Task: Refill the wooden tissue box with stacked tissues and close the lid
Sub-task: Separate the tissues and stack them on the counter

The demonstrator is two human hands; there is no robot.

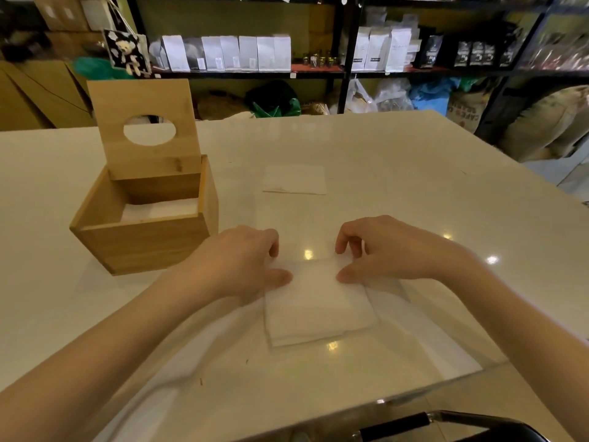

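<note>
A wooden tissue box [140, 240] stands on the left of the white table, its lid [143, 129] with an oval hole raised upright at the back. White tissues [159, 209] lie inside the box. A small stack of white tissues [318, 307] lies flat on the table in front of me. My left hand [242, 263] rests on the stack's far left corner, thumb pressing on it. On the far right corner my right hand [382, 250] has its thumb on the stack, fingers curled above. A separate tissue [294, 179] lies farther back.
The glossy white table [414, 202] ends at a front edge near me, where a black chair back [446, 425] shows at the bottom right. Behind the table stand dark shelves [345, 52] with white and black bags, plus sacks and cardboard boxes on the floor.
</note>
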